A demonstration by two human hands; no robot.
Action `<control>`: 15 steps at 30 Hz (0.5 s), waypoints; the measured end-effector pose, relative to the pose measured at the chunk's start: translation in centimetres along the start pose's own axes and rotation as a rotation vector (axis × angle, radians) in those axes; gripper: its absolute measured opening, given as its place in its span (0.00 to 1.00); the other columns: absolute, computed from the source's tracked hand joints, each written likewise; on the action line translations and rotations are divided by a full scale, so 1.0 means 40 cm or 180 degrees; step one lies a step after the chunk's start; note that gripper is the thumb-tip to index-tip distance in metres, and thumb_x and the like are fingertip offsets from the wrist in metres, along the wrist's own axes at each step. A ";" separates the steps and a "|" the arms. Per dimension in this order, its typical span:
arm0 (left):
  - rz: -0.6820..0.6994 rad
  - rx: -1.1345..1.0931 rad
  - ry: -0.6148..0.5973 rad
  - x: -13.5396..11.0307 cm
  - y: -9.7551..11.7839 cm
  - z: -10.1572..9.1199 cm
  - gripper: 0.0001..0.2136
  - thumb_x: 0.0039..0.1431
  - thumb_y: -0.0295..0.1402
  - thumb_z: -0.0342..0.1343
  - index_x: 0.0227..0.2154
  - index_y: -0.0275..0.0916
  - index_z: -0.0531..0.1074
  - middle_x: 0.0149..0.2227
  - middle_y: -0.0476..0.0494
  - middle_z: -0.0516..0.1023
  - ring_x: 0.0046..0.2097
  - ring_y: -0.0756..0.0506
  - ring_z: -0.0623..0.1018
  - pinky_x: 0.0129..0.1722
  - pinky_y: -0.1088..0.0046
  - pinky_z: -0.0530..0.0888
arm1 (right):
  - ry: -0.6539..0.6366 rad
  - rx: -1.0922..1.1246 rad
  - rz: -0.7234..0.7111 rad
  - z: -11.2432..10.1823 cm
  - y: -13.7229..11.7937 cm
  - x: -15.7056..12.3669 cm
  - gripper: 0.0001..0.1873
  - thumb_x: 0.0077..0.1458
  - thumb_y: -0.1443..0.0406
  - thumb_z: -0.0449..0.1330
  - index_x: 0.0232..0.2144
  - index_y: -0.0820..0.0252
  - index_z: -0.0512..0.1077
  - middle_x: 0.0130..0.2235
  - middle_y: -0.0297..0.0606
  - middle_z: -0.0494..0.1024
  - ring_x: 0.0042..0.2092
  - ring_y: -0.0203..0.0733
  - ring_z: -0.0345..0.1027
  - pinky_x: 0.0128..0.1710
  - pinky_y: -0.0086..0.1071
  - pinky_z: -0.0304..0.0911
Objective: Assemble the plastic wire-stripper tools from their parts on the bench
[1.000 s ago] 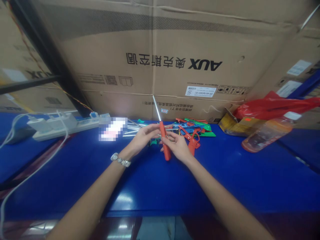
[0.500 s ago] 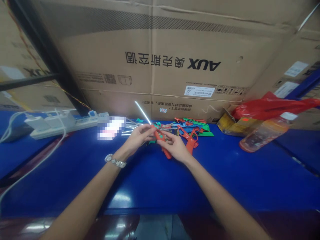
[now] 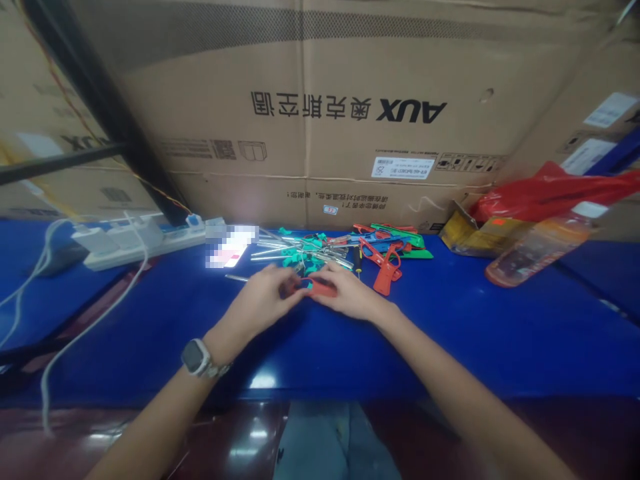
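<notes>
Between my hands is an orange-red plastic handle (image 3: 324,289) with a small green piece on it and a thin metal rod (image 3: 235,277) that sticks out beyond my left hand. My right hand (image 3: 353,293) is closed round the handle. My left hand (image 3: 265,297) is closed at its rod end, fingers curled and partly blurred, with the thumb by the green piece. Just behind them lies a pile of metal rods (image 3: 273,255) and green plastic pieces (image 3: 295,250). Orange-red plastic frames (image 3: 385,273) lie to the right, beside a small yellow-and-black screwdriver (image 3: 358,259).
A white power strip (image 3: 120,252) with cables and a lit phone (image 3: 240,243) are at the left. At the right stand a cardboard box (image 3: 457,233), a red plastic bag (image 3: 540,193) and a tilted bottle (image 3: 537,253). A large carton (image 3: 320,67) rises behind the blue table (image 3: 450,347).
The orange-red handle has turned from slanting upward to lying nearly level, its rod now pointing left. My left hand has rolled over and moved slightly down; the view has shifted a little.
</notes>
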State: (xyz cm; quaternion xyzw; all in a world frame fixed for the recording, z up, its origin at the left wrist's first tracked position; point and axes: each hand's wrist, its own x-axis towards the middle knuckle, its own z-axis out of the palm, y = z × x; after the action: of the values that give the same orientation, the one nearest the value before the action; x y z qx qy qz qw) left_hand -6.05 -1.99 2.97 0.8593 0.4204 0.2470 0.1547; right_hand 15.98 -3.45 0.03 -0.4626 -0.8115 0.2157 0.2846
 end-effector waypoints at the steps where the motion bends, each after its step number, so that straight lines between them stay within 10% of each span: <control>1: 0.0326 0.0080 -0.0134 0.014 0.004 0.007 0.11 0.59 0.42 0.59 0.35 0.39 0.76 0.30 0.45 0.77 0.38 0.42 0.75 0.37 0.69 0.69 | 0.0093 -0.0074 -0.0019 -0.006 0.000 0.000 0.21 0.56 0.61 0.64 0.52 0.57 0.74 0.49 0.44 0.72 0.49 0.47 0.69 0.51 0.42 0.64; 7: 0.0916 0.0474 -0.0599 0.095 0.034 0.065 0.19 0.53 0.45 0.65 0.45 0.41 0.75 0.46 0.39 0.73 0.49 0.37 0.71 0.47 0.61 0.68 | 0.1329 -0.0718 0.1170 -0.097 0.038 -0.036 0.11 0.53 0.67 0.57 0.40 0.60 0.74 0.33 0.38 0.74 0.35 0.43 0.69 0.37 0.35 0.64; 15: 0.1040 0.0158 -0.0921 0.126 0.041 0.117 0.15 0.62 0.45 0.58 0.45 0.40 0.77 0.43 0.42 0.76 0.46 0.39 0.74 0.46 0.63 0.67 | 0.0478 -0.1824 0.2219 -0.109 0.062 0.007 0.12 0.52 0.57 0.62 0.25 0.60 0.74 0.33 0.52 0.78 0.38 0.56 0.75 0.35 0.41 0.64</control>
State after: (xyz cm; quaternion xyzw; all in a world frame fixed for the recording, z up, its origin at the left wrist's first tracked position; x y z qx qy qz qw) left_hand 0.24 0.77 1.35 0.9460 0.2549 0.1325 0.1501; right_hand 20.30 -1.66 1.83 -0.7825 -0.6114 0.0313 0.1136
